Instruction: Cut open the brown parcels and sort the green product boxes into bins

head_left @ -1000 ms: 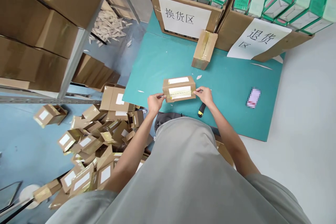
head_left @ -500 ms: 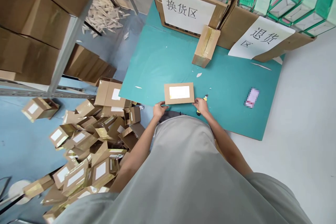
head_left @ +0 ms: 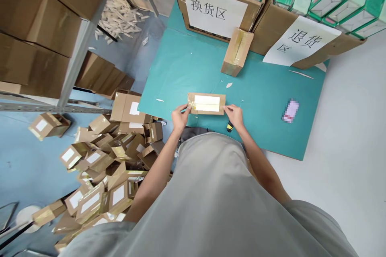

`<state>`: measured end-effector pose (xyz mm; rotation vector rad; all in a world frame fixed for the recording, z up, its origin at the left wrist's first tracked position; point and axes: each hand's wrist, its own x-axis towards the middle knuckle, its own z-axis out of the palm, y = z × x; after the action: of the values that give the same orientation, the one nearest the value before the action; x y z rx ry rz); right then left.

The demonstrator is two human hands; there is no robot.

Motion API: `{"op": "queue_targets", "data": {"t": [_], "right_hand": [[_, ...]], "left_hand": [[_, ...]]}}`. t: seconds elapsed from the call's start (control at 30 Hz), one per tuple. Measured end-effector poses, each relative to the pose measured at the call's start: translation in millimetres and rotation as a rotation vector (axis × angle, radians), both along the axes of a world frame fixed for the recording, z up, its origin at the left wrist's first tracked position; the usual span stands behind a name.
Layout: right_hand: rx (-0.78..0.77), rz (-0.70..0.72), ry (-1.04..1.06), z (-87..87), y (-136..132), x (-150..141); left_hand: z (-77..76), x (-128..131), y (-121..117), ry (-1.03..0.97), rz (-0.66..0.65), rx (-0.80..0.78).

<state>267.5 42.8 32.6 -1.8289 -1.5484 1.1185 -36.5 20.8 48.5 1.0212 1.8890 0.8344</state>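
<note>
A small brown cardboard box [head_left: 191,110] with a white label [head_left: 207,103] is between my two hands, close to the table's front edge. My left hand [head_left: 180,117] grips its left end, thumb and fingers at the corner. At the opposite end, my right hand [head_left: 234,115] pinches the right edge with its fingertips. Just below my right hand a yellow and black utility knife [head_left: 230,127] lies on the green tabletop [head_left: 265,104]; the hand covers part of it.
A taped carton [head_left: 237,53] stands further back. Behind it are two large open cartons [head_left: 185,18] of green boxes with paper signs. A blurred pink item [head_left: 291,111] lies at right. Opened cardboard boxes [head_left: 117,194] heap on the floor at left, beside a loaded shelf [head_left: 68,72].
The box has tipped, so its labelled face shows narrower and another side appears below. Both hands have moved up slightly to its ends, uncovering less of the knife blade.
</note>
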Motion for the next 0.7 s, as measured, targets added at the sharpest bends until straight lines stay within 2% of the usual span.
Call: {"op": "queue_targets", "data": {"t": [0.07,0.13,0.3,0.43,0.57,0.63,0.7], "right_hand": [[-0.02,-0.014,-0.017,6.6,11.2,-2.8],[-0.063,-0.009,-0.041,9.1,18.2,-6.6],[-0.118,-0.018,-0.127,7.3,37.6,-14.2],[-0.112,-0.038,-0.18,6.5,88.8,-18.3],[-0.339,-0.139,-0.014,6.9,145.4,-23.9],[-0.406,-0.163,0.053,7.0,159.3,-25.4],[-0.413,-0.165,0.075,6.3,160.0,-24.9]], "left_hand": [[5.5,-4.5,12.5,0.039,-0.005,0.022],[6.7,-7.9,19.1,0.076,-0.01,-0.022],[-3.5,-13.4,35.5,0.13,-0.01,-0.09],[-14.1,-18.2,90.0,0.12,0.011,-0.132],[-16.2,-18.9,147.1,0.054,0.055,-0.25],[-14.2,-17.5,157.4,0.087,0.061,-0.266],[-12.1,-16.6,153.3,0.108,0.051,-0.248]]}}
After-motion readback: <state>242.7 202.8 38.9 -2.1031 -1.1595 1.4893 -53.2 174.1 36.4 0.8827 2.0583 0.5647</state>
